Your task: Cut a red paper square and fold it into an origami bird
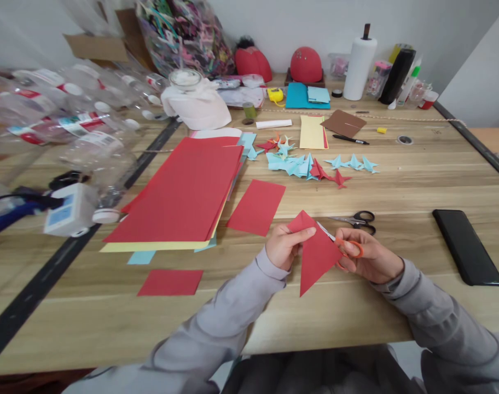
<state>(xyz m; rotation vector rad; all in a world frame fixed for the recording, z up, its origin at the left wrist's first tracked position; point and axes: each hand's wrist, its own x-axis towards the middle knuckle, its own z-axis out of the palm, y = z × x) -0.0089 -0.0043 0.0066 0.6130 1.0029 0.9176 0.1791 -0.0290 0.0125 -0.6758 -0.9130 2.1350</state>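
My left hand (284, 246) pinches a folded red paper triangle (315, 254) by its upper left edge, holding it just above the wooden table (356, 317). My right hand (366, 257) grips orange-handled scissors (348, 246); their blades meet the triangle's upper right edge. Both hands are closed. A loose red paper rectangle (256, 207) lies just beyond my left hand.
A stack of red, yellow and blue sheets (184, 197) lies left of centre, with a small red piece (170, 282) nearer me. Black scissors (356, 220), a black phone (466, 246), folded paper cranes (311, 164), a pen (350, 139) and plastic bottles (69, 126) are around.
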